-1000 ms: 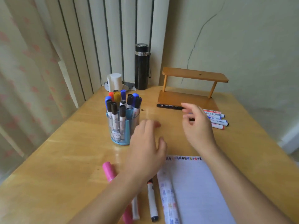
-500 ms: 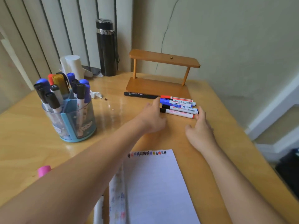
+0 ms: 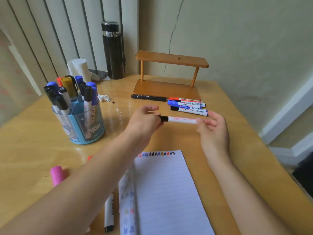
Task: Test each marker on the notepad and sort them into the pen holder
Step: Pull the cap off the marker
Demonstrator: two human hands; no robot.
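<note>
A white marker with a black cap point(image 3: 181, 119) hangs level above the table, held at both ends. My left hand point(image 3: 144, 121) grips the black cap end, and my right hand point(image 3: 211, 128) pinches the other end. Behind it three markers point(image 3: 188, 106) lie in a row, with a black pen point(image 3: 149, 97) to their left. The blue pen holder point(image 3: 84, 126) at the left stands full of several markers. The lined notepad point(image 3: 167, 192) lies in front, with coloured test marks along its top edge.
A small wooden shelf point(image 3: 171, 61) stands at the back, with a black flask point(image 3: 112, 50) and a white cylinder point(image 3: 79, 68) to its left. A pink marker point(image 3: 56, 174) and a white marker point(image 3: 109, 212) lie near the front left. The table's right edge drops to the floor.
Both hands have lifted the nearest white marker from the row and now hold it by its two ends above the table. The view has moved closer.
</note>
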